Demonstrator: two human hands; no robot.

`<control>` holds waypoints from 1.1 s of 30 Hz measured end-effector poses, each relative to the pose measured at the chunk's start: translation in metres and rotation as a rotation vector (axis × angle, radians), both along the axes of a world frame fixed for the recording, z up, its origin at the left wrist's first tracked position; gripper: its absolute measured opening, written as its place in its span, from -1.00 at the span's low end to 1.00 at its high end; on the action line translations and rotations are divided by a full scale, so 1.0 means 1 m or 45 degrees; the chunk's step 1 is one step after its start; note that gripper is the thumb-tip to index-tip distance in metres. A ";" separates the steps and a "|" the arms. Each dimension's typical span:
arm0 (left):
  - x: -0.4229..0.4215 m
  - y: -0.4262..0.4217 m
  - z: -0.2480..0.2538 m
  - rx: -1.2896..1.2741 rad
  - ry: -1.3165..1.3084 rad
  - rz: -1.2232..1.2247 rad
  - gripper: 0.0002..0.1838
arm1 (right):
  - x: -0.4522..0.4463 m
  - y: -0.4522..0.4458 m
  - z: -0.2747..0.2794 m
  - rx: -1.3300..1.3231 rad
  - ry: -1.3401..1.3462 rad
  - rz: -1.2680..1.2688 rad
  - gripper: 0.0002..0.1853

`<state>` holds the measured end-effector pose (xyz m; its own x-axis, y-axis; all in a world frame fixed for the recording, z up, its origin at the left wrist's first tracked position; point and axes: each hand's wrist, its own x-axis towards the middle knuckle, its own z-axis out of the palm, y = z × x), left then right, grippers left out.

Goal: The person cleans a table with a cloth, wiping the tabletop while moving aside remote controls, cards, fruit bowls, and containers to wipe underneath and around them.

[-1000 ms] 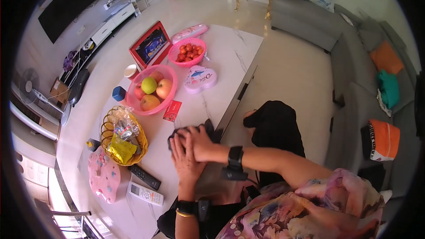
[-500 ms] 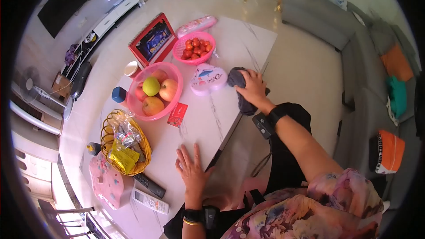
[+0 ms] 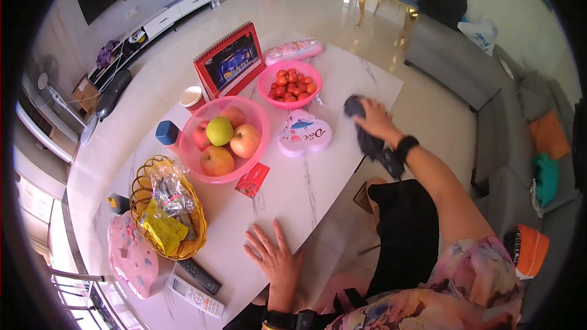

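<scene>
My right hand [image 3: 376,121] grips a dark grey cloth [image 3: 369,145] at the right edge of the white marbled table [image 3: 342,85]. Part of the cloth hangs over the edge, and the hand is slightly blurred. My left hand [image 3: 278,260] lies flat at the near edge with fingers spread, holding nothing. Left of the cloth sits a lilac heart-shaped box [image 3: 306,134] marked Dove. Behind it stands a pink basket [image 3: 265,93] of small red tomatoes [image 3: 290,84]. A red card [image 3: 252,181] lies between my left hand and a pink bowl [image 3: 264,137] of apples.
A red desk calendar [image 3: 206,73], a paper cup [image 3: 192,98] and a pink pencil case [image 3: 293,52] stand at the back. On the left are a wicker basket [image 3: 199,226] of packets, a black remote [image 3: 200,277] and a white remote [image 3: 194,297]. A grey sofa [image 3: 452,55] runs along the right.
My right hand has slid the cloth away from the heart-shaped box, farther along the table's right edge. My left hand stays flat on the table. The head view has shifted.
</scene>
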<state>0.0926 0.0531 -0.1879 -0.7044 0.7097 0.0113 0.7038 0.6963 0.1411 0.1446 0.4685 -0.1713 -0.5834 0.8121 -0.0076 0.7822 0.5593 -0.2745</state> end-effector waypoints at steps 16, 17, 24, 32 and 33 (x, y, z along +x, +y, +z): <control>0.016 0.041 -0.002 0.029 0.094 0.311 0.18 | 0.007 0.073 -0.003 0.058 0.113 0.221 -0.34; 0.016 0.043 0.000 0.028 0.122 0.338 0.18 | 0.001 0.105 -0.012 0.060 0.112 -0.021 -0.31; 0.017 0.042 0.007 -0.080 0.024 0.311 0.16 | 0.022 -0.013 -0.012 0.213 0.142 0.666 -0.27; 0.001 0.104 0.039 -0.062 -0.201 -0.179 -0.05 | 0.053 0.022 -0.001 0.122 0.117 0.734 -0.29; -0.001 0.111 0.033 -0.061 -0.201 -0.185 -0.05 | 0.046 0.048 0.000 0.076 0.058 0.568 -0.30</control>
<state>0.0917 0.1636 -0.1547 -0.5852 0.8008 -0.1272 0.7688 0.5979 0.2271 0.1905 0.5167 -0.1713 -0.8751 0.4794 0.0655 0.4490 0.8549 -0.2598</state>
